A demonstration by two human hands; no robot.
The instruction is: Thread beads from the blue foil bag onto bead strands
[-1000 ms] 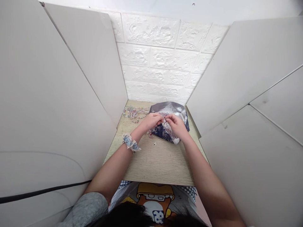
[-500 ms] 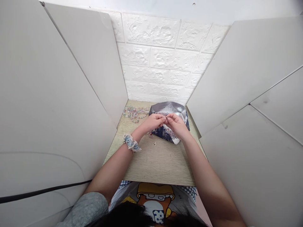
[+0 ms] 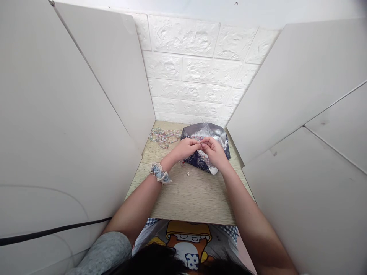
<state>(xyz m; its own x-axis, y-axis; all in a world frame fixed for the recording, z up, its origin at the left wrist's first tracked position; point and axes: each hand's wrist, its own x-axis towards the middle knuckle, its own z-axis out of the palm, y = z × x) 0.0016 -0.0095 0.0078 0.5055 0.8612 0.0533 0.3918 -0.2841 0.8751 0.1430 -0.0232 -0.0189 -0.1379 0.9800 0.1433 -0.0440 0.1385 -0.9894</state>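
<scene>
My left hand and my right hand meet fingertip to fingertip over an open bag, silver inside and dark blue outside. Both are closed in a pinch; what lies between the fingertips is too small to make out. Small colourful beads show in the bag around and below my fingers. To the left of the bag, strings of pastel beads lie in a loose pile on the table. A tiny metallic piece rests on the table in front of my hands. A blue scrunchie circles my left wrist.
The narrow wooden table stands between white panels on the left and right. Behind it rises a white brick-patterned wall. A black cable runs along the lower left.
My fingertips have shifted very slightly against each other. The bag, the bead strings and the small metallic piece lie as before.
</scene>
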